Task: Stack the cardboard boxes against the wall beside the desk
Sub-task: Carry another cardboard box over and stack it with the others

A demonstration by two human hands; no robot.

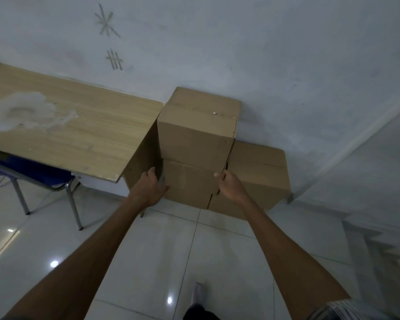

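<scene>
Two bare forearms reach up from the bottom of the frame, over a foot (198,294) on the glossy white tiled floor (148,262). The left hand (151,187) lies with fingers fairly straight along the left front corner of the middle box (189,176), thumb spread across its front face. The right hand (226,183) has its fingers curled at the same box's right front edge; whether they actually grip it I cannot tell. At the centre of the frame, three cardboard boxes stand stacked against the white wall (286,54), just right of the wooden counter (67,130): the top box (194,135) on the middle box, on a bottom box (187,199). A side stack (259,174) of boxes stands touching them on the right. At lower left, a blue chair (32,172) sits under the counter.
</scene>
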